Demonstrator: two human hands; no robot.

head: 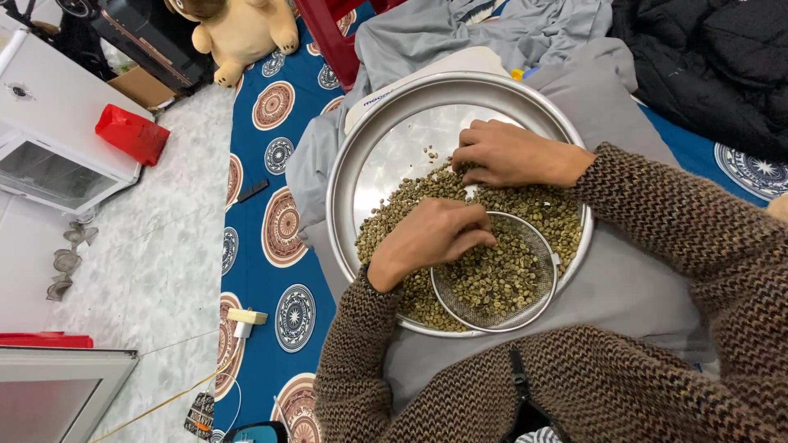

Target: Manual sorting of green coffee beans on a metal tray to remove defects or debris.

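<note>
Beans (525, 215), small, matte and olive-green, lay heaped on the round shiny steel tray (394, 148). We were sorting: our left hand (433, 238) pinched closed on some beside the wire-mesh sieve (496, 276); our right hand (510, 153), fingers curled loosely open, raked the pile beyond.

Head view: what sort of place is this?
Probably a home floor, not a workshop: a blue patterned floor mat with round medallions, a tan plush toy and a crumpled grey blanket surround the round metal tray of greenish beans.
</note>
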